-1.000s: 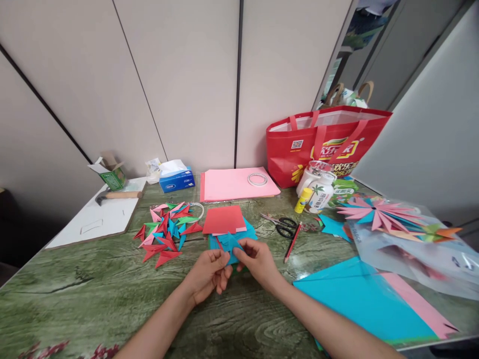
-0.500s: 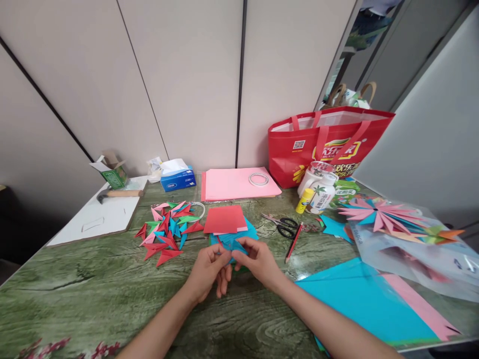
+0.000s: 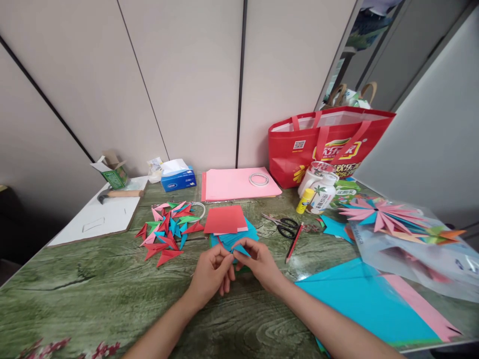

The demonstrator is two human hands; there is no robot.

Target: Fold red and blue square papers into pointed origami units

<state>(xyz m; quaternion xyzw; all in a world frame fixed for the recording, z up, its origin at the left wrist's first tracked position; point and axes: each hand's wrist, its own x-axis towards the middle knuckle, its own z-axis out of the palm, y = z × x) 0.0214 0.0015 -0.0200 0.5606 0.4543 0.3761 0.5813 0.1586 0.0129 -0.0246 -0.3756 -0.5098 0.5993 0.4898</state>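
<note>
My left hand [image 3: 211,274] and my right hand [image 3: 260,264] meet over the green table [image 3: 93,299], and both pinch one small blue folded paper piece [image 3: 239,249] between the fingertips. Just behind them lies a stack of blue paper squares [image 3: 250,232] with a red square sheet [image 3: 224,219] on top. To the left sits a heap of folded pointed paper pieces [image 3: 168,234] in red, blue, pink and green.
Scissors [image 3: 280,225] and a red pencil [image 3: 294,243] lie right of the stack. Farther back are pink sheets [image 3: 235,185] with a tape ring [image 3: 258,179], a tissue box [image 3: 177,180], a hammer [image 3: 118,194], a red bag [image 3: 325,142]. Large blue paper [image 3: 359,299] and paper flowers [image 3: 381,214] lie right.
The hands have drawn closer together on the blue piece, and its folded tip now shows between the fingers. The view shifted slightly.
</note>
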